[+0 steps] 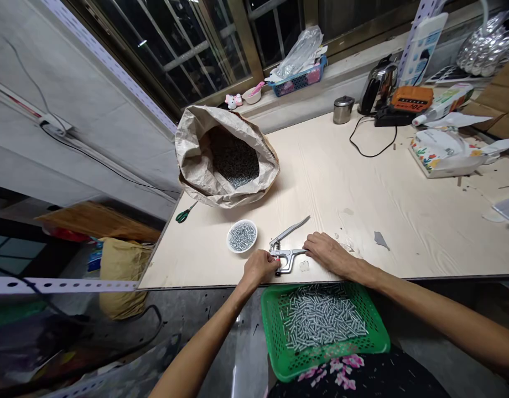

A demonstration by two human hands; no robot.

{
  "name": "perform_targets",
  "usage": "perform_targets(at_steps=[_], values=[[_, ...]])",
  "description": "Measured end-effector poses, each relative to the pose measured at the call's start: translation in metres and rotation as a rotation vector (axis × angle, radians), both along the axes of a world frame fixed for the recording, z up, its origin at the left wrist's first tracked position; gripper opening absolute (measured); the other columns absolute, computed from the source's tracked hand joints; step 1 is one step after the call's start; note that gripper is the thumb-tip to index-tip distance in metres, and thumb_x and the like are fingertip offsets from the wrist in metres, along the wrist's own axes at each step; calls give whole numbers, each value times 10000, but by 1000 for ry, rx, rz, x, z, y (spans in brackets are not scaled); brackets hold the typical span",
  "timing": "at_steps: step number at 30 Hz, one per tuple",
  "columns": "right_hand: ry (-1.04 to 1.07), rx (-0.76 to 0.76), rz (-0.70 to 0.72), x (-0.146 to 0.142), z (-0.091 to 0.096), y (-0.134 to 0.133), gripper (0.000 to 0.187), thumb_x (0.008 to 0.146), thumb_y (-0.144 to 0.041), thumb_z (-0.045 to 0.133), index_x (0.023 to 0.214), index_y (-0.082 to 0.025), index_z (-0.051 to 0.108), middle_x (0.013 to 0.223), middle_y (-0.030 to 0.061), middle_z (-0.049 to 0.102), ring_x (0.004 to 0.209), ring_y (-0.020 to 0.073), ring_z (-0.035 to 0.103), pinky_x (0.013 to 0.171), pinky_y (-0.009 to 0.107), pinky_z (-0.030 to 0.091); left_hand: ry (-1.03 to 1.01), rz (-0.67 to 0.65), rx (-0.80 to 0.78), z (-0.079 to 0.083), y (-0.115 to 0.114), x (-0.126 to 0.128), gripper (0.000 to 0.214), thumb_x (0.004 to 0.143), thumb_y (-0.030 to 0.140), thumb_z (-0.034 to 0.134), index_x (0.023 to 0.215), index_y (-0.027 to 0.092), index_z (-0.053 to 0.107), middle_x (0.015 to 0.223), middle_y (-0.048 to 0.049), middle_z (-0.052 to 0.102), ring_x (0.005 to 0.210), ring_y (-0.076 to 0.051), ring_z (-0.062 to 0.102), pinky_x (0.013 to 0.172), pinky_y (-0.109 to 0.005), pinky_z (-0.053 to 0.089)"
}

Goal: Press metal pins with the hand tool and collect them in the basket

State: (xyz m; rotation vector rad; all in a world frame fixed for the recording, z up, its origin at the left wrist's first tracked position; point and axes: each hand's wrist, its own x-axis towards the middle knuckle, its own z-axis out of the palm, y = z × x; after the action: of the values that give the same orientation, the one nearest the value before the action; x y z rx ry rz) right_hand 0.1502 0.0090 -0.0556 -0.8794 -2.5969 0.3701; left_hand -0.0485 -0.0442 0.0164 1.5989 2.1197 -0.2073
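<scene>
A silver snap-fastener hand press [291, 254] lies near the table's front edge, its upper lever raised away from the lower handle. My left hand [259, 268] is closed at the press's jaw end, beside a spring and a small red part. Whatever is pinched between those fingers is too small or hidden to make out. My right hand [328, 254] has its fingers curled on the end of the lower handle. Just behind my left hand stands a white bowl [228, 243] full of small metal pieces. Below the table edge, a green basket [273, 331] holds many silver tube-like metal pieces.
A large open sack [192, 149] of dark metal pieces stands on the table [321, 182]. Green-handled scissors [182, 216] lie at the left edge. Tissues [439, 152], an orange battery [412, 99], a kettle [379, 83] and a metal canister [343, 110] are at the back right.
</scene>
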Motion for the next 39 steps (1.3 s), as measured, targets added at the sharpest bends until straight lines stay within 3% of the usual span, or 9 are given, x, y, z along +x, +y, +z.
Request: perform_targets(at_steps=[5, 9, 11, 14, 18, 22, 26, 34, 39], values=[[86, 16, 25, 1, -4, -2, 150, 930, -169, 460, 817, -180, 558, 827, 41, 578, 755, 171, 496, 680, 307, 360, 205, -145, 151, 4, -5, 15, 212, 804, 136, 491, 767, 109, 698, 882, -159, 667, 854, -244, 602, 612, -284, 356], [122, 23, 27, 2, -6, -3, 172, 936, -171, 429, 823, -185, 558, 816, 43, 576, 754, 175, 501, 679, 314, 374, -104, 27, -126, 7, 13, -14, 220, 701, 228, 626, 504, 137, 590, 477, -3, 488, 536, -153, 500, 522, -256, 279], [128, 18, 18, 2, -7, -3, 173, 935, -171, 425, 828, -185, 559, 817, 44, 577, 750, 176, 504, 677, 318, 383, -164, 98, -102, 11, 12, -28, 273, 688, 210, 608, 435, 145, 533, 405, 32, 391, 478, -124, 439, 509, -255, 250], [127, 8, 13, 2, -8, -4, 176, 939, -177, 418, 836, -182, 561, 809, 48, 575, 743, 182, 504, 671, 325, 392, -216, 90, 30, 19, -12, -27, 229, 723, 203, 577, 512, 127, 618, 480, 6, 516, 535, -132, 497, 534, -252, 289], [140, -16, 11, 3, -8, -4, 175, 941, -183, 411, 849, -185, 561, 816, 51, 575, 743, 185, 504, 670, 329, 397, -307, -86, 58, 29, -42, -14, 180, 771, 316, 642, 850, 186, 737, 816, -41, 700, 729, -176, 607, 641, -263, 387], [154, -3, 15, 3, -6, -4, 171, 936, -177, 411, 856, -190, 561, 805, 51, 568, 728, 181, 504, 661, 323, 390, 108, 27, 333, 36, -20, -47, 255, 915, 295, 466, 968, 198, 695, 983, -74, 681, 860, -186, 621, 707, -273, 407], [161, 15, 11, 3, -6, -5, 166, 929, -159, 418, 849, -193, 560, 799, 50, 567, 729, 184, 496, 662, 317, 379, 362, 143, 311, 31, 12, -92, 284, 929, 309, 429, 951, 178, 681, 1005, -91, 656, 891, -206, 626, 675, -268, 406], [155, 64, 8, 1, -11, -4, 154, 922, -155, 442, 843, -183, 571, 802, 47, 574, 731, 182, 502, 675, 315, 381, 207, 305, 280, 15, 26, -101, 199, 846, 321, 561, 887, 171, 686, 998, -93, 687, 896, -212, 631, 647, -261, 395], [148, 64, 0, 1, -11, -5, 152, 919, -153, 451, 840, -171, 579, 804, 51, 574, 739, 188, 507, 677, 323, 394, 112, 263, 327, 14, 28, -110, 169, 832, 255, 557, 871, 158, 690, 978, -86, 695, 882, -192, 627, 680, -251, 409]])
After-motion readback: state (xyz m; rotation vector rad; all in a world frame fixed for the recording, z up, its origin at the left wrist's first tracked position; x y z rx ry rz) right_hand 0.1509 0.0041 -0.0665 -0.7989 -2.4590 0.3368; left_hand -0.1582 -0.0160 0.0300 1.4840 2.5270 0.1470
